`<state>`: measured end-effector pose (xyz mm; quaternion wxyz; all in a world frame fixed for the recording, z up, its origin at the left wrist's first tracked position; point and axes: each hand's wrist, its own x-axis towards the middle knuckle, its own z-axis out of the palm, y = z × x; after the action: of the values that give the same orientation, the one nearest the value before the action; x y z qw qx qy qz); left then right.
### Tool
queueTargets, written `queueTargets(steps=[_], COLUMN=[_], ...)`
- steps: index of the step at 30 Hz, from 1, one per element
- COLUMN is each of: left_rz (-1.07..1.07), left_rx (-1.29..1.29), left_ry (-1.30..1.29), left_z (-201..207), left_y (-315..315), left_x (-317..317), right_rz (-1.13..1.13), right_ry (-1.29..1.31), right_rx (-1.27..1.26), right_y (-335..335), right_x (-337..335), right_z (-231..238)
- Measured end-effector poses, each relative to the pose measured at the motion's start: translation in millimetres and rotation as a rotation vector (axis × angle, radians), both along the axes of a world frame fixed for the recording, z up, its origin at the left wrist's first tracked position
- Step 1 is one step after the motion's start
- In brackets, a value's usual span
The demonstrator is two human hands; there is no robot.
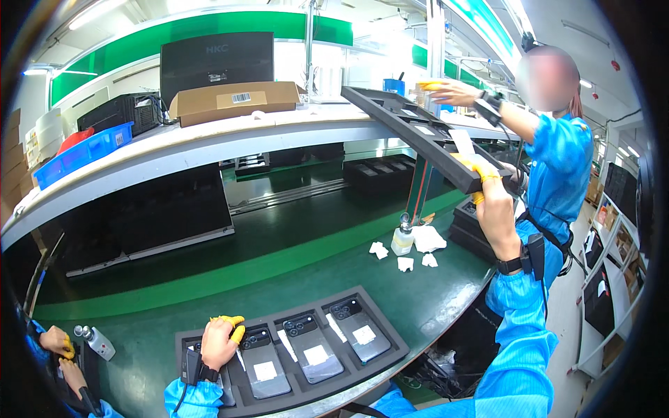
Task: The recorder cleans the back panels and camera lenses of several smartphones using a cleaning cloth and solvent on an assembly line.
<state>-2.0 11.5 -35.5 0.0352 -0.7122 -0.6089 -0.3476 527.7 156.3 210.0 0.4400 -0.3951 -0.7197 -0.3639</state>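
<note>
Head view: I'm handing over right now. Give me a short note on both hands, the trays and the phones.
Left hand: resting on the near tray, over its leftmost phone; grip unclear.
Right hand: raised, gripping the empty tray by its near edge, tilted over the belt.
Near tray on the bench carries four phones, backs up.
A co-worker's hand is at the empty tray's far end.
Done: phones seated. Left: empty tray not set down.

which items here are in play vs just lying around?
In play:
- left hand on the tray of phones
- right hand holding up an empty black tray

Lying about:
- cardboard box on the shelf
- blue bin
- small bottle and white wipes
- monitor
</note>
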Motion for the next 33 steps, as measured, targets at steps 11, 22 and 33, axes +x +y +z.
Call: queueTargets(steps=[11,22,33], left_rz=[0.038,0.026,0.018], left_rx=[-0.014,-0.048,-0.063], left_ry=[-0.069,-0.051,-0.074], left_z=[2.4,13.2,15.9], left_y=[-1.0,-4.2,-3.7], left_x=[4.3,8.7,9.5], right_rz=[-0.128,-0.078,0.082], right_ry=[0.023,-0.019,-0.111], right_rx=[0.013,0.063,0.048], right_y=[-2.2,24.0,155.3], right_x=[-42.1,-56.3,-107.3], right_z=[10.0,70.5,98.1])
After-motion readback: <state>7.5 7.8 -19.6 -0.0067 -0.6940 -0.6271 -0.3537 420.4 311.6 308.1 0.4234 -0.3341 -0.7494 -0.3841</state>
